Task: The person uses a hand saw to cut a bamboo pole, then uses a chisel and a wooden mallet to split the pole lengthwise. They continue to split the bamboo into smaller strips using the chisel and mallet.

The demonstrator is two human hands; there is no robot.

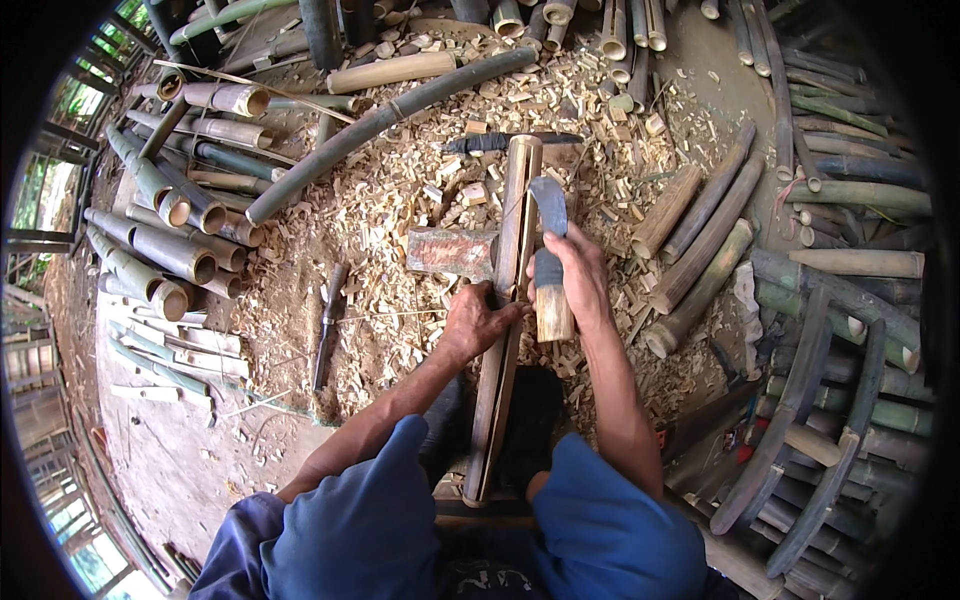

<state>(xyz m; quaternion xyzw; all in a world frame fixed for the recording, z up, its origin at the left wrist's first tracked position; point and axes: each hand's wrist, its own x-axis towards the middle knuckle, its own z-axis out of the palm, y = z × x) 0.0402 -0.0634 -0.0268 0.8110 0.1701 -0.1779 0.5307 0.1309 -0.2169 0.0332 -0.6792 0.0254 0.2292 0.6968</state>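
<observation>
**Long brown slotted bamboo pole lying lengthwise, both hands busy near its middle**

Pole is running from between the blue-clad knees outward over pale wood chips. Its far half is passing over a rough grey-brown wooden block with reddish marks. A dark slit is showing along its length.

Left hand: grasping the pole near mid-length from the left, digits reaching across toward the slit; underside of the hold is staying out of sight. Right hand: clasping a hooked grey metal knife with black-wrapped neck and pale wooden handle, just right of the pole. Blade is pointing away from the body; cannot tell whether it is touching the bamboo.

Handling, by judgement: pole is looking light for its length and stiff lengthwise, though probably springing a little across the slit. Smooth rind is likely offering poor grip, and the round back could be rolling on the block. Slit edges are probably sharp and splintery. Best hold: around the outer rind near the middle, digits clear of the slit, knees bracing the near end. Knife is probably weighing more for its size; wooden handle is offering the safest hold.
</observation>
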